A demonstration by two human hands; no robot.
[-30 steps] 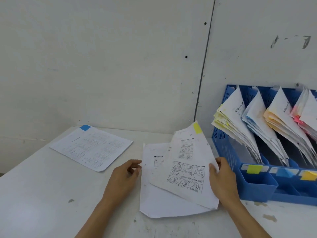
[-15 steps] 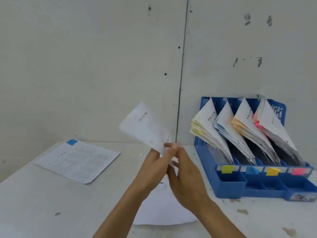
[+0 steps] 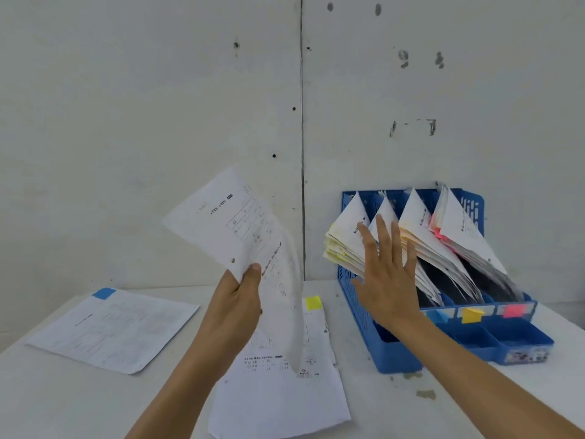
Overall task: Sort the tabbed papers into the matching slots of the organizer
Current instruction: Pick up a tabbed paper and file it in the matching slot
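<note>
At the far left a blue-tabbed sheet [image 3: 114, 327] is laid flat on the white surface [image 3: 63, 391], its tab at the far corner. Near the middle a printed sheet [image 3: 228, 223] is held raised and tilted above the surface, its lower corner pinched between thumb and fingers of the left hand [image 3: 235, 307]. A blurred stretch of paper is seen curving down just right of that hand. Below it, loose papers [image 3: 278, 397] are spread flat on the surface. A yellow tab [image 3: 313, 302] is seen at their far edge, though which sheet carries it cannot be told. Further right, the right hand [image 3: 387, 274] is held up with fingers spread and nothing grasped, in front of the leftmost stacks in the blue organizer [image 3: 389, 356]; whether paper is touched cannot be told. Leaning stacks are stood in its slots: a yellow-edged stack [image 3: 345, 236], a blue-edged one largely hidden by the hand, an orange-edged stack [image 3: 418, 226] and, far right, a pink-edged stack [image 3: 459, 229]
</note>
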